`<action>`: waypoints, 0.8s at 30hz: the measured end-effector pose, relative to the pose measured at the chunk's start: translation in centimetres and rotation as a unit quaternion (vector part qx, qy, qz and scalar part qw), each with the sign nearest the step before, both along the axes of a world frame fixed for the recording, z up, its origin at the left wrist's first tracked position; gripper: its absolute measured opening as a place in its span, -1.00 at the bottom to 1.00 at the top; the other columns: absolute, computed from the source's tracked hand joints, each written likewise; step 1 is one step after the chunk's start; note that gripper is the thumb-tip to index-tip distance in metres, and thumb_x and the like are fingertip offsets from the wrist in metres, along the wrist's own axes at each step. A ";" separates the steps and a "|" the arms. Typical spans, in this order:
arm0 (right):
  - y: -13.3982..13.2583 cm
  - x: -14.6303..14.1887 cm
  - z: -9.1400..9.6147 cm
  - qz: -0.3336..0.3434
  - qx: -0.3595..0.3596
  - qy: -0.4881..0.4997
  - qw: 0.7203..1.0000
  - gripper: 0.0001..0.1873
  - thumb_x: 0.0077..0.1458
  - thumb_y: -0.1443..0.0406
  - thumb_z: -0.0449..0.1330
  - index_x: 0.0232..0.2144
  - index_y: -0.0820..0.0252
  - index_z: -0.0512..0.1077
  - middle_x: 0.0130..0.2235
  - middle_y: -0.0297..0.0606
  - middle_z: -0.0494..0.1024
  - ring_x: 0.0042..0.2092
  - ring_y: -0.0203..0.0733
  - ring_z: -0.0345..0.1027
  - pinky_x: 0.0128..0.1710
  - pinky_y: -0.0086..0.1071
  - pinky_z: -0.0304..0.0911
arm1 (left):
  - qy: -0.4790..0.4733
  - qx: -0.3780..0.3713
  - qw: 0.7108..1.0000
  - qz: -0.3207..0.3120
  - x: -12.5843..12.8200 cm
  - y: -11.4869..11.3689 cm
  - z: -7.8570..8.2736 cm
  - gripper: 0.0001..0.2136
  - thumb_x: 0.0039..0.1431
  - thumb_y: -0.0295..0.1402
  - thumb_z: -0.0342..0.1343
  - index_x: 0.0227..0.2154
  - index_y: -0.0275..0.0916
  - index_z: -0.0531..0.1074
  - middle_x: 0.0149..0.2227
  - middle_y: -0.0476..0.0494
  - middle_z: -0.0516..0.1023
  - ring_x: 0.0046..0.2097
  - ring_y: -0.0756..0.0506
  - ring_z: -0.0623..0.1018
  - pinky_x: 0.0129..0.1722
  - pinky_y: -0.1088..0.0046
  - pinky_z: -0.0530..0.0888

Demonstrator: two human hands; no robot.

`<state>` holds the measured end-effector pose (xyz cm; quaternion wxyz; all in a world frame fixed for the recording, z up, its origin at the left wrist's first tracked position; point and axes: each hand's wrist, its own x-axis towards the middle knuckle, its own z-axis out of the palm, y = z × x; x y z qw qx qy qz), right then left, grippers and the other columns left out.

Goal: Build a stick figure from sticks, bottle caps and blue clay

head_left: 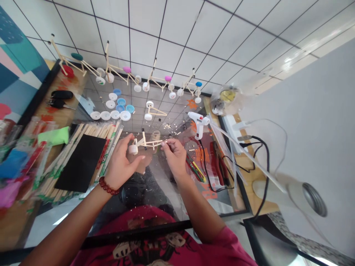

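Observation:
A small tricycle model of pale wooden sticks [149,144] with a bottle-cap wheel [133,149] sits just above the glass tabletop, between my hands. My right hand [176,155] pinches its thin right end between thumb and fingertips. Beside the wheel end, my left hand [122,159] is spread, thumb and fingers apart around the wheel without closing on it. A dark-tipped stick stands up from the middle of the model. Farther back lies a loose stick frame with two white cap wheels [149,116].
Several stick tricycles [161,79] line the back edge. White and blue bottle caps [121,101] lie behind my left hand. Bundled sticks [83,125] and a black sheet [81,162] are left; a glue gun [198,123], cutter [198,170] and pliers [215,162] are right.

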<state>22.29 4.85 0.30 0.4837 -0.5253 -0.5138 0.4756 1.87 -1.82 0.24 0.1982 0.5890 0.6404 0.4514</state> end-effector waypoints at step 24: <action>0.0 0.1 0.1 0.005 0.006 -0.009 1.000 -0.72 0.14 0.01 0.43 -0.33 0.04 0.57 -0.37 -0.35 0.66 -0.32 -0.16 0.49 -0.22 -0.25 0.40 | 0.010 0.015 1.000 -0.010 1.2 2.0 0.0 -0.50 0.28 -0.26 0.28 0.25 -0.21 0.42 0.16 -0.32 0.64 0.22 -0.35 0.63 0.27 -0.04 0.56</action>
